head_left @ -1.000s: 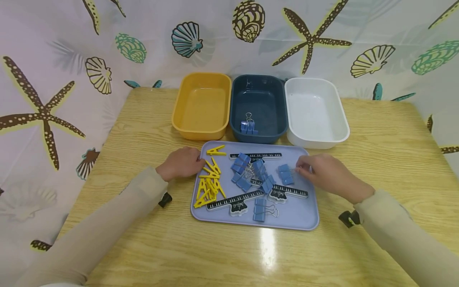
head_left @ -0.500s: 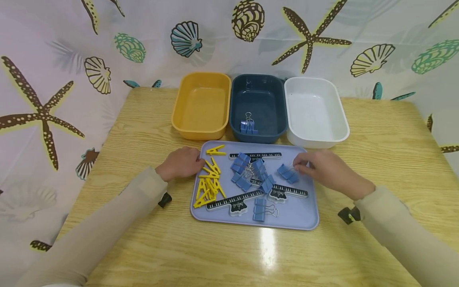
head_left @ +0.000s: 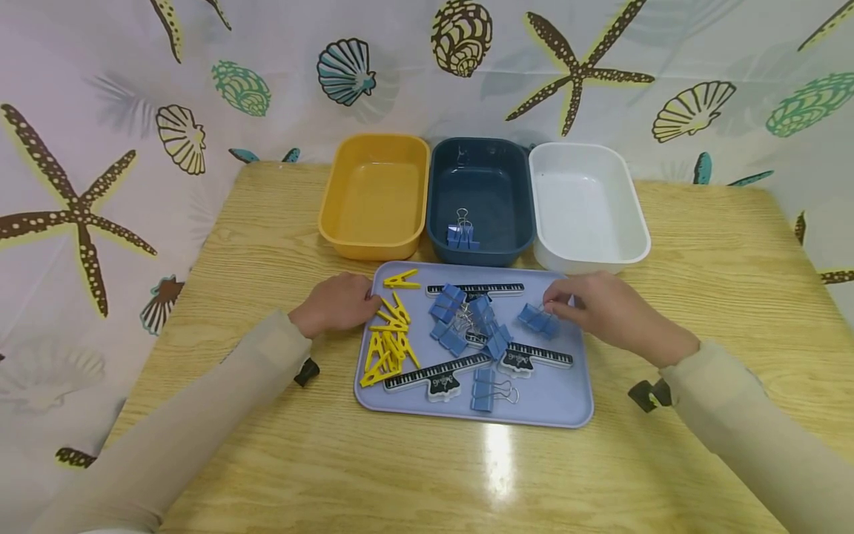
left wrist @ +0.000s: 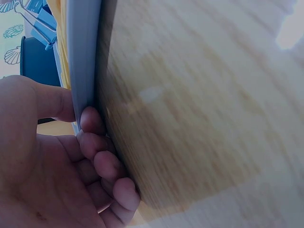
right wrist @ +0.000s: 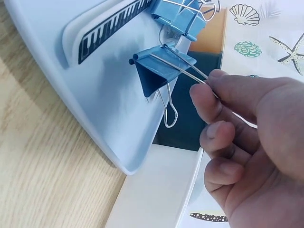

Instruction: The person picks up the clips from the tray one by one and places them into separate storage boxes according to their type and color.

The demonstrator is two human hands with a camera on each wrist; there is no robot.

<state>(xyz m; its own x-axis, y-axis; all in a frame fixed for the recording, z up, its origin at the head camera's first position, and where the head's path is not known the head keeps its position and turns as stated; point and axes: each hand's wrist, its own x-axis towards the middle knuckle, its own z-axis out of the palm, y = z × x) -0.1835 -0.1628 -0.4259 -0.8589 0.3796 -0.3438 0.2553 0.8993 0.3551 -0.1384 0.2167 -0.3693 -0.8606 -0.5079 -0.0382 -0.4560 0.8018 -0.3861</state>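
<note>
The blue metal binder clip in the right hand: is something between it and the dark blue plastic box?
Only low edges: the far rim of the lavender plastic tray and the near wall of the dark blue box. Nothing taller shows between, so lifting the clip over both should suffice.

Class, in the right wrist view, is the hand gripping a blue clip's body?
No, the right hand pinches a wire handle of the blue clip.

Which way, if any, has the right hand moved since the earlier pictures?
Yes: the right hand moved slightly left and forward, judged against the white bin.
</note>
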